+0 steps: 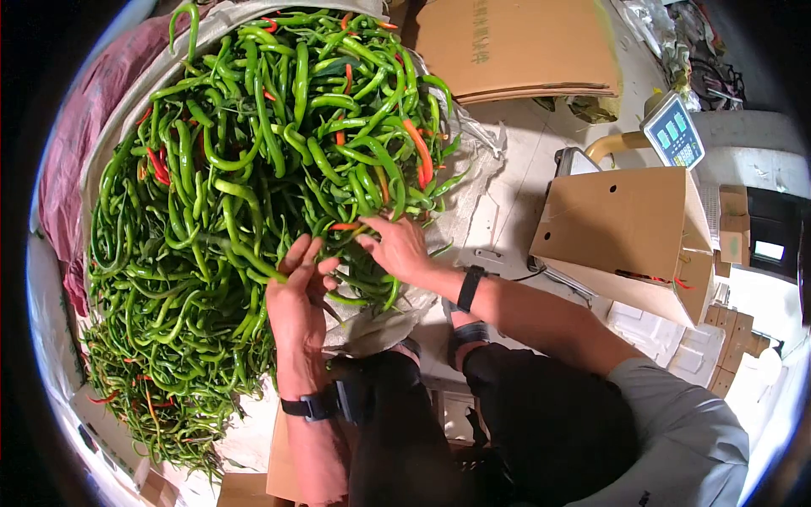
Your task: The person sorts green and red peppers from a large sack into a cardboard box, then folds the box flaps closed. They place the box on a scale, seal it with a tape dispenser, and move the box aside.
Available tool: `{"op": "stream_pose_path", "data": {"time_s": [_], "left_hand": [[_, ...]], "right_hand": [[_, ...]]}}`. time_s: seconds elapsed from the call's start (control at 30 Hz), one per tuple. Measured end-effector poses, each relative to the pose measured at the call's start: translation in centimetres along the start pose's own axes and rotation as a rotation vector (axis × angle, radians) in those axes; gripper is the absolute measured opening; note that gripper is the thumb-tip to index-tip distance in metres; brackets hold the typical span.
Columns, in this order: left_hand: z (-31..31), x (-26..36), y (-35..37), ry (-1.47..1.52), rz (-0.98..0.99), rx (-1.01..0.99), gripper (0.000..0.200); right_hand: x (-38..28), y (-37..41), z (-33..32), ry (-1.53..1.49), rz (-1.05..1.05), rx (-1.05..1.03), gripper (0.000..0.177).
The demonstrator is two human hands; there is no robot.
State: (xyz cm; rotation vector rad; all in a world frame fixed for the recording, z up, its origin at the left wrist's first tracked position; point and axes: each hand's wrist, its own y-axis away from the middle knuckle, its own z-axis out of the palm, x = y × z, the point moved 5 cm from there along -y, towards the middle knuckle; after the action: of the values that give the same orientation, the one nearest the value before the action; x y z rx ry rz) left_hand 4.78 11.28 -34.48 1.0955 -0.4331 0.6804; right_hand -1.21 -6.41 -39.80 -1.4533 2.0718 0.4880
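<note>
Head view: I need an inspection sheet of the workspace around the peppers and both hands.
Surface: white sacking spread on a pale floor.
Job's things: big pile of green peppers, with a few red peppers mixed in.
Clutter: flattened cardboard beyond the pile; small boxes at the right.
Hands: left hand at the pile's near edge, grip unclear; right hand open, fingers on the peppers.
Cables: what looks like a thin dark cable on the floor by the scale.
Surroundings: cardboard box on the scale, display lit; pink cloth at the far left.
</note>
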Motion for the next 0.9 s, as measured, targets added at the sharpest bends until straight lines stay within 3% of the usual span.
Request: {"op": "stream_pose_path", "data": {"time_s": [0.07,0.17,0.23,0.3,0.47,0.53,0.57,0.6,0.67,0.7,0.73,0.83,0.87,0.9], "left_hand": [[1.1,0.5,-2.1,-0.227,0.007,-0.071,0.049],[2.7,1.0,-6.2,-0.556,-0.002,-0.092,0.049],[2.7,0.6,-8.0,-0.694,0.017,-0.116,0.049],[2.2,0.1,-9.8,-0.895,0.231,-0.047,0.038],[1.4,-1.0,-9.8,-0.778,0.336,0.087,0.023],[1.0,-0.1,-8.4,-0.470,0.183,0.021,0.014],[0.7,0.6,-7.4,-0.439,0.152,-0.036,0.013],[0.8,1.4,-6.1,-0.438,0.152,-0.036,0.013],[0.3,2.9,-3.2,-0.364,0.209,0.115,0.011],[-0.3,3.3,-2.5,-0.341,0.260,0.130,0.012],[-1.2,3.8,-1.9,-0.317,0.307,0.143,0.013],[-1.9,4.8,0.8,-0.172,0.408,0.238,0.018],[-2.7,4.7,1.3,-0.123,0.426,0.256,0.018],[-2.8,4.9,1.8,-0.180,0.505,0.183,0.016]], "right_hand": [[-0.8,0.2,-0.5,0.015,-0.096,0.082,0.033],[0.0,-0.3,0.6,0.104,0.048,-0.187,0.027],[0.1,-0.9,0.4,0.167,-0.011,-0.234,0.024],[-0.2,-1.1,0.4,0.252,-0.113,-0.254,0.019],[-1.2,0.6,-1.4,0.119,-0.283,-0.105,0.021],[-1.1,1.3,-3.5,-0.010,-0.291,0.096,0.030],[-1.7,1.4,-5.2,-0.032,-0.145,-0.031,0.026],[-1.5,1.4,-5.4,-0.031,-0.146,-0.031,0.026],[-0.3,1.0,-6.6,-0.429,-0.075,0.104,0.019],[0.5,1.2,-6.9,-0.585,0.207,-0.132,0.020],[0.1,1.0,-8.1,-0.581,0.212,-0.129,0.020],[-1.1,0.7,-9.5,-0.818,0.583,-0.382,0.023],[-1.3,0.7,-9.7,-0.812,0.584,-0.380,0.023],[-1.8,0.8,-9.6,-1.012,0.617,-0.404,0.024]]}}
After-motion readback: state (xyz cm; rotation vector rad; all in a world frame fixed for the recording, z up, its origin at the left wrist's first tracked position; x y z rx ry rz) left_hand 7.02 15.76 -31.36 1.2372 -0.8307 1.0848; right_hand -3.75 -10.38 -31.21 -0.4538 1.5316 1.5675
